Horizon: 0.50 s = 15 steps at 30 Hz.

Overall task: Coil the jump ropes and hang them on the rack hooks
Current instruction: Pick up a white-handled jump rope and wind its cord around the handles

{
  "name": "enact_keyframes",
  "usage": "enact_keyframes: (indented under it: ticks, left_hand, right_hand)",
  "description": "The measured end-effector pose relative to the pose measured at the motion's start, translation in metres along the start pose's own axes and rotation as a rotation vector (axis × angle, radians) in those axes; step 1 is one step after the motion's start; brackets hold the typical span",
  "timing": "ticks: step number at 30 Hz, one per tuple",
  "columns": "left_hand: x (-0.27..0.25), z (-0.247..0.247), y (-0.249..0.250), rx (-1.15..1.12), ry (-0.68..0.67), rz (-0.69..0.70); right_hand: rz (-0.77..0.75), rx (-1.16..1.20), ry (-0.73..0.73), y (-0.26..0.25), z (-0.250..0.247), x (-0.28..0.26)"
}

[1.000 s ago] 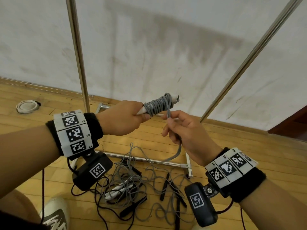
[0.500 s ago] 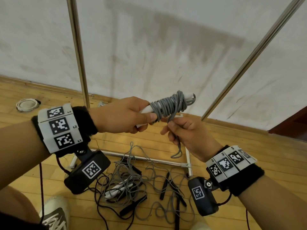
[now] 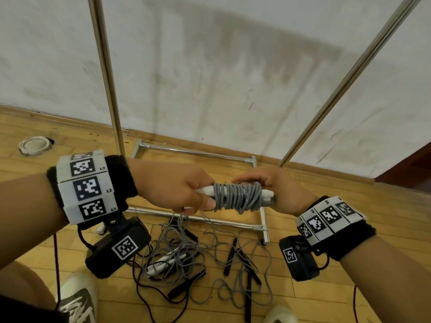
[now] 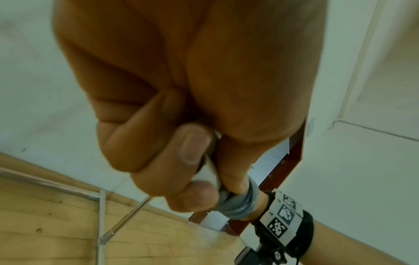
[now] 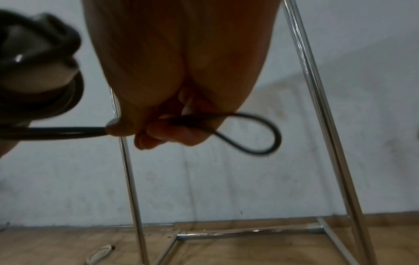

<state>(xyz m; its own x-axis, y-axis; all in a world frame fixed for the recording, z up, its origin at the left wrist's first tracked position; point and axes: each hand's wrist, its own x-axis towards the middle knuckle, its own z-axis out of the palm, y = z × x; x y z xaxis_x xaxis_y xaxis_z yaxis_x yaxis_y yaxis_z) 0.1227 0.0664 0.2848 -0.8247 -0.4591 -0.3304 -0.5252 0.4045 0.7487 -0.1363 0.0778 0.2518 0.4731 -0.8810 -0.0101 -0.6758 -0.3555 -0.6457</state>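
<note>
Wooden floor (image 3: 349, 229) meets a scuffed white wall (image 3: 233, 78); we stand over a chrome rack (image 3: 106, 66), its two uprights rising out of frame and its base rails lying on the boards. No hooks show in our views.

Our left hand (image 3: 172, 185) is closed around the white handles (image 3: 206, 190) of a grey jump rope (image 3: 238, 197), which is wound in tight turns around those handles and held level in the air between both hands, above the rack base. From the left wrist we see fingers (image 4: 158, 161) curled firmly over the handle, coils just past them.

Our right hand (image 3: 277, 190) sits at the far end of the bundle. The right wrist view shows its fingers (image 5: 163, 132) pinching a small loop (image 5: 256, 132) of the rope cord.

Below, on the floor, a tangle of loose ropes (image 3: 186, 257): grey cord, black cords, white handles and black handles mixed together. A white round fitting (image 3: 35, 145) lies near the wall at left. Shoe tips (image 3: 77, 297) at the bottom edge.
</note>
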Motion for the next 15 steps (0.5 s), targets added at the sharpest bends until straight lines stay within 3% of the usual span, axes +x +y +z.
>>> enact_keyframes:
  ticks: [2, 7, 11, 15]
  left_hand:
    - [0.003, 0.002, -0.002, 0.058, -0.012, -0.036]
    - [0.008, 0.004, -0.006, 0.186, -0.025, -0.115]
    - [0.013, 0.007, -0.009, 0.262, 0.004, -0.176]
    - [0.017, 0.003, -0.011, 0.272, 0.122, -0.210]
  right_hand:
    - [0.057, -0.020, 0.097, 0.001, 0.001, 0.000]
    - [0.136, -0.438, 0.173, -0.003, -0.005, 0.000]
    - [0.103, -0.318, 0.207, -0.017, -0.007, 0.004]
    - [0.136, -0.122, 0.188, -0.033, -0.007, 0.007]
